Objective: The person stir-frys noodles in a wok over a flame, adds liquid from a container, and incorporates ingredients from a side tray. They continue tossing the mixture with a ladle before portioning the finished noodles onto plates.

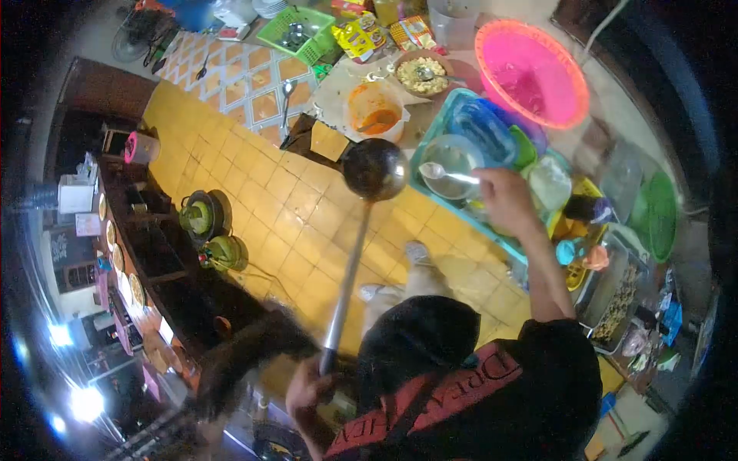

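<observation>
My left hand (311, 388) is closed around the dark grip of a long-handled ladle (350, 288). Its wide, dark, round bowl reaches up over the tiled floor, close to the edge of the work surface. In my closed right hand (505, 201) is a metal spoon (434, 170), its tip pointing left. The spoon overlaps a clear round bowl (448, 154) in a teal tray (432, 127). Just beyond the ladle, a container of orange-red sauce (377, 104) has a utensil in it. Behind that stands a bowl of pale chopped food (423, 74) with a spoon.
A large pink basin (530, 73) stands at the back right. Left of it are yellow packets (359, 38) and a green basket (296, 32). A metal tray of food bits (615, 303) lies at right. Green gas cylinders (223, 252) stand on the yellow-tiled floor (300, 203) at left.
</observation>
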